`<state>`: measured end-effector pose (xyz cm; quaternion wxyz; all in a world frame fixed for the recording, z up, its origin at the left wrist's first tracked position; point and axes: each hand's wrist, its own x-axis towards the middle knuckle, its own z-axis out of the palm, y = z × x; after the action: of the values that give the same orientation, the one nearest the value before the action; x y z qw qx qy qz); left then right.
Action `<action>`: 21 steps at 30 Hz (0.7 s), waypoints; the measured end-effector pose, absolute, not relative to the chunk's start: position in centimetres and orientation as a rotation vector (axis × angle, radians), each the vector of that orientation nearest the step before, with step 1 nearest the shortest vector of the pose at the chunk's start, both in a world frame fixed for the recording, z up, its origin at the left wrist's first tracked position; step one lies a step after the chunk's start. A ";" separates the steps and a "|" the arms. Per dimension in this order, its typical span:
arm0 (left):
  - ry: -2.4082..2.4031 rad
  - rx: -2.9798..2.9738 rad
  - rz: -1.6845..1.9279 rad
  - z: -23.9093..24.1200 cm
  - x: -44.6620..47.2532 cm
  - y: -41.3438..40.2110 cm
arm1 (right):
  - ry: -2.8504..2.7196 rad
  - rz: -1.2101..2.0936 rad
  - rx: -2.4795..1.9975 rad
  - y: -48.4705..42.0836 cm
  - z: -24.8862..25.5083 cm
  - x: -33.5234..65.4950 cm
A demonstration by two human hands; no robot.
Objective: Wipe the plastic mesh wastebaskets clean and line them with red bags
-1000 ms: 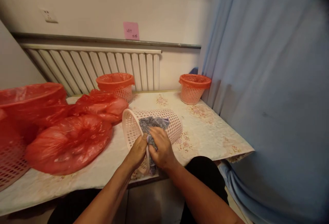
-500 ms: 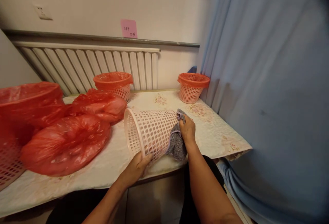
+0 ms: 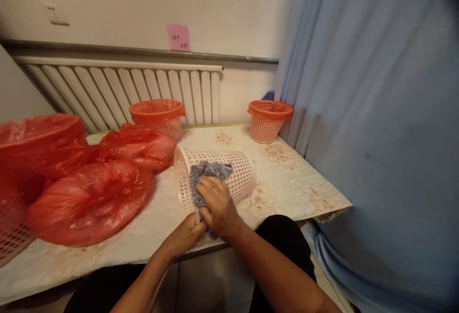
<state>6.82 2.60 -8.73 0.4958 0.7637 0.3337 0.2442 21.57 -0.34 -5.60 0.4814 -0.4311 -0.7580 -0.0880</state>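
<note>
Basket point(image 3: 239, 177) lies sideways, right hand point(image 3: 218, 204) pressing grey cloth point(image 3: 205, 175) on it.

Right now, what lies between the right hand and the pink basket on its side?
Head view: a grey cloth lies between the right hand and the pink basket.

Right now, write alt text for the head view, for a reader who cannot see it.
The right hand presses a grey cloth against a pink mesh basket lying on its side on a table, while the left hand holds its rim. Red plastic bags lie to the left; two red-lined baskets stand upright at the back.
</note>
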 end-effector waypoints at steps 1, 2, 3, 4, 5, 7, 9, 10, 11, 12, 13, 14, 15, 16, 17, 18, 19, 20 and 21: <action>0.817 1.857 0.593 -9.0 6.7 2.5 | -1.854 -0.222 -1.062 -0.3 -5.5 21.6; 0.820 1.864 0.595 -9.3 6.6 2.4 | -1.849 -0.228 -1.074 -0.1 -5.5 22.0; 0.813 1.873 0.589 -9.5 6.4 2.3 | -1.835 -0.233 -1.090 0.3 -5.6 22.7; 0.795 1.882 0.576 -9.8 6.3 2.2 | -1.806 -0.240 -1.116 0.8 -5.8 23.6; 0.770 1.892 0.556 -10.0 6.2 2.2 | -1.762 -0.247 -1.151 1.4 -6.0 24.7; 0.729 1.907 0.523 -10.8 6.0 2.0 | -1.645 -0.256 -1.255 2.7 -6.6 27.2; 0.725 1.913 0.508 -11.8 5.8 2.0 | -1.505 -0.252 -1.390 3.8 -7.4 30.0; 0.728 1.919 0.501 -12.4 5.7 2.1 | -1.430 -0.249 -1.465 4.2 -7.8 31.2; 0.729 1.934 0.497 -13.1 5.7 2.1 | -1.358 -0.247 -1.541 4.5 -8.2 32.4; 0.726 1.954 0.495 -13.6 5.7 2.2 | -1.294 -0.244 -1.615 4.7 -8.6 33.4; 0.723 1.975 0.500 -14.1 5.7 2.3 | -1.242 -0.244 -1.678 4.9 -8.9 34.2; 0.720 1.988 0.508 -14.4 5.8 2.3 | -1.210 -0.244 -1.725 4.9 -9.2 34.8; 0.713 1.991 0.515 -14.5 5.9 2.4 | -1.196 -0.247 -1.754 4.9 -9.4 35.2; 0.700 1.988 0.515 -14.4 5.9 2.4 | -1.197 -0.253 -1.765 4.8 -9.6 35.3; 0.678 1.980 0.503 -14.0 6.0 2.3 | -1.211 -0.259 -1.765 4.7 -9.7 35.4; 0.653 1.970 0.486 -13.4 6.2 2.2 | -1.227 -0.264 -1.762 4.6 -9.7 35.3; 0.630 1.959 0.471 -12.7 6.3 2.1 | -1.242 -0.267 -1.763 4.6 -9.7 35.1; 0.623 1.944 0.472 -11.8 6.5 1.9 | -1.250 -0.268 -1.767 4.5 -9.7 34.9; 0.637 1.917 0.497 -10.8 6.7 1.7 | -1.249 -0.268 -1.772 4.5 -9.7 34.8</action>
<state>6.67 1.73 -10.77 0.5063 0.7948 0.2639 0.2059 34.76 4.53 -9.66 0.4604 -0.7201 -0.5076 -0.1088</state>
